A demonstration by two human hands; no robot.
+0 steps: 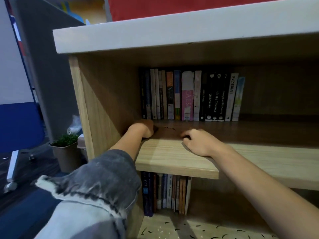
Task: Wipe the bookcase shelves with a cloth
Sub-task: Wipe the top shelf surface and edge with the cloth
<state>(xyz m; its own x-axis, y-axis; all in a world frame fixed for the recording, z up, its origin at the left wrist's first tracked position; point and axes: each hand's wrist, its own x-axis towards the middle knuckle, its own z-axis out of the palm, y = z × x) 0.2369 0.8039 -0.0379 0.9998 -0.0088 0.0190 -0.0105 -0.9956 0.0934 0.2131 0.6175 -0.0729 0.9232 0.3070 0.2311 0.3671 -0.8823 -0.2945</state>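
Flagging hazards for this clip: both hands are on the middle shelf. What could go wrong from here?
1. The left hand sits in the shadowed corner close to the row of books; a sweep toward them could tip them.
2. The shelf is dark toward the back, so spots there may be missed.

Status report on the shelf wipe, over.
Left hand curled at left corner of shelf; right hand curled mid-shelf. Cloth not made out in shadow. Book row stands behind.

Books [189, 95] stand on the shelf [172, 156], apparently against its back.
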